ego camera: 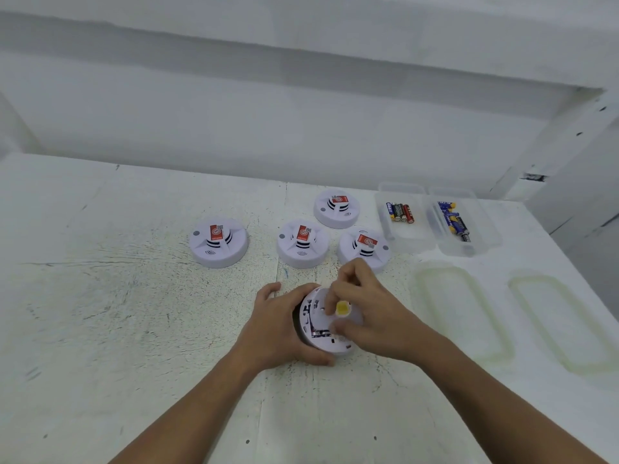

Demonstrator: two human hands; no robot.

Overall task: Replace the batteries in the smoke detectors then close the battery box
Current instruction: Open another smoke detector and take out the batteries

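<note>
The smoke detector (pixel 321 324) in work lies upside down on the desk (pixel 134 313), near the person, so that its battery place faces up. The left hand (pixel 281 326) wraps its rim with bent fingers (pixel 268 289), probably to stop it from turning. The right hand (pixel 365 316) is over it; its fingers (pixel 331 296) pinch a small yellow-ended piece (pixel 342 308), maybe a battery, but I cannot tell surely. Behind this detector four other detectors (pixel 303 242) wait face up. To its right and behind stand two open battery boxes (pixel 405 229), with their lids (pixel 459 309) beside, so batteries (pixel 400 212) are easy to reach.
</note>
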